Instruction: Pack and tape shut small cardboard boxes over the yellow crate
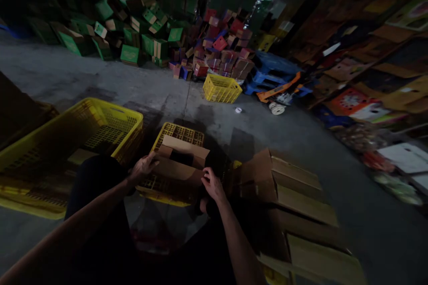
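Observation:
A small open cardboard box [180, 170] sits on an upturned yellow plastic crate [160, 193] in front of my knees. Its near and far flaps stand out, and its inside is dark. My left hand [143, 165] is closed at the left end of the near flap, fingertips on the cardboard. At that flap's right end, my right hand [212, 183] has its fingers bent round the corner. Dim light hides the exact finger contact.
Left stands a large yellow crate [130, 120] with a cardboard piece inside. Open cartons [297, 191] stand close on my right. Ahead are another yellow crate [222, 89], an orange pallet jack [281, 89], blue pallets [270, 73] and heaped green boxes [130, 53].

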`<state>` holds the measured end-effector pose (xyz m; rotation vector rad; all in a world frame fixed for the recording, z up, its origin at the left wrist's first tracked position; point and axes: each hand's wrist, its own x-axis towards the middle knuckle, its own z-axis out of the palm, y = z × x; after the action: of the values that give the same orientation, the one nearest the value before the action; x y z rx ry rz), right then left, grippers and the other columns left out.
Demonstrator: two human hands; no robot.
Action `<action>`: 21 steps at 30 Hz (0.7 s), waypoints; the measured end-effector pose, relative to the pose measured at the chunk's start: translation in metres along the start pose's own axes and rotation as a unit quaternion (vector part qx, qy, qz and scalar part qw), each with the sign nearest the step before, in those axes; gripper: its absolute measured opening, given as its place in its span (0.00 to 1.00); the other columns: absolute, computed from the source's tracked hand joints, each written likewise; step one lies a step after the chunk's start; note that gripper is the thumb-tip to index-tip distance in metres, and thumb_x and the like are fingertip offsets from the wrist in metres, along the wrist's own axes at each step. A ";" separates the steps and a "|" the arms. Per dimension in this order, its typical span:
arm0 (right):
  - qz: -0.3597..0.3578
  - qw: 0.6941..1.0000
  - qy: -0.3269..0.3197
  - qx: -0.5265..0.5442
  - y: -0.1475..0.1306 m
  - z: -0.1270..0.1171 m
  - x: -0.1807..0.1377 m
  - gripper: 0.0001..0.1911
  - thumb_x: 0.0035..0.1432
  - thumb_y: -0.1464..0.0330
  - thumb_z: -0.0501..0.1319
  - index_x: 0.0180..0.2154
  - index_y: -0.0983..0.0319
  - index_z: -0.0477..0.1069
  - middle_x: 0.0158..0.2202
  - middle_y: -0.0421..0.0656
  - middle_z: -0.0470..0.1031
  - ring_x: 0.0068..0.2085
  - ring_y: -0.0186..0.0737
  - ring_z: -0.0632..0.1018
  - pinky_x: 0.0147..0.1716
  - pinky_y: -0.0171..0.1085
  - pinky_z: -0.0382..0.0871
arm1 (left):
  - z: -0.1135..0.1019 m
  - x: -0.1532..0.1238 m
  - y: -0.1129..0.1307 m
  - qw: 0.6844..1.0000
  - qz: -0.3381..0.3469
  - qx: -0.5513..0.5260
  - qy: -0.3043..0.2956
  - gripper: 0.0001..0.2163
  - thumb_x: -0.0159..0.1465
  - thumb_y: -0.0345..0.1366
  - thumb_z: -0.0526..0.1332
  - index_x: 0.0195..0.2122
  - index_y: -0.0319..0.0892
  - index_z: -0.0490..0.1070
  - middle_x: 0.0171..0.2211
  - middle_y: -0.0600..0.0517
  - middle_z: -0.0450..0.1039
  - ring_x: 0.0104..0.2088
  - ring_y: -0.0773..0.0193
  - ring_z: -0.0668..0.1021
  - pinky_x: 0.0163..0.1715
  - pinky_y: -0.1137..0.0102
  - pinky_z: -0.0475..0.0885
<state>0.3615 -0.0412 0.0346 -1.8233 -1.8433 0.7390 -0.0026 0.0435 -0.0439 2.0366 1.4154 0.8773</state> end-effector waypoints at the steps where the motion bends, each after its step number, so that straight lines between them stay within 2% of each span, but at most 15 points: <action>1: -0.002 1.000 0.000 0.001 0.001 0.001 0.000 0.18 0.59 0.70 0.60 0.50 0.53 0.66 0.43 0.41 0.81 0.45 0.43 0.83 0.43 0.38 0.74 | -0.001 0.000 0.001 1.000 0.001 0.004 -0.001 0.17 0.66 0.45 0.58 0.53 0.45 0.70 0.44 0.46 0.80 0.44 0.55 0.82 0.46 0.66 0.75; 4: -0.014 1.000 0.005 0.004 0.005 0.004 0.000 0.21 0.57 0.71 0.62 0.52 0.53 0.66 0.44 0.41 0.80 0.46 0.44 0.82 0.47 0.41 0.75 | -0.003 -0.001 0.004 1.000 0.006 0.011 -0.004 0.16 0.67 0.45 0.57 0.53 0.45 0.71 0.43 0.47 0.80 0.43 0.57 0.81 0.45 0.67 0.75; 10: -0.052 0.998 0.026 0.021 0.015 0.008 0.005 0.21 0.54 0.74 0.62 0.51 0.56 0.68 0.54 0.47 0.70 0.48 0.44 0.80 0.50 0.45 0.77 | -0.005 0.002 0.011 0.999 0.025 0.026 0.004 0.15 0.67 0.43 0.56 0.51 0.45 0.72 0.46 0.46 0.77 0.48 0.54 0.78 0.52 0.62 0.72; 15: -0.086 0.995 0.030 0.028 0.021 0.010 0.007 0.21 0.55 0.74 0.62 0.52 0.56 0.69 0.55 0.47 0.67 0.49 0.45 0.79 0.54 0.48 0.77 | -0.009 0.003 0.017 0.999 0.038 0.033 0.010 0.14 0.68 0.42 0.57 0.52 0.46 0.72 0.47 0.48 0.73 0.50 0.55 0.76 0.54 0.61 0.72; 21: -0.100 0.995 0.030 0.001 0.026 0.012 0.008 0.21 0.57 0.74 0.61 0.53 0.57 0.72 0.56 0.48 0.66 0.54 0.47 0.77 0.57 0.49 0.75 | -0.010 0.001 0.020 0.998 0.048 0.040 0.018 0.14 0.69 0.41 0.57 0.54 0.46 0.71 0.51 0.46 0.68 0.52 0.55 0.74 0.54 0.60 0.72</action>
<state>0.3735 -0.0340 0.0082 -1.6120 -1.9485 0.6072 0.0028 0.0380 -0.0229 2.1740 1.4038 0.9145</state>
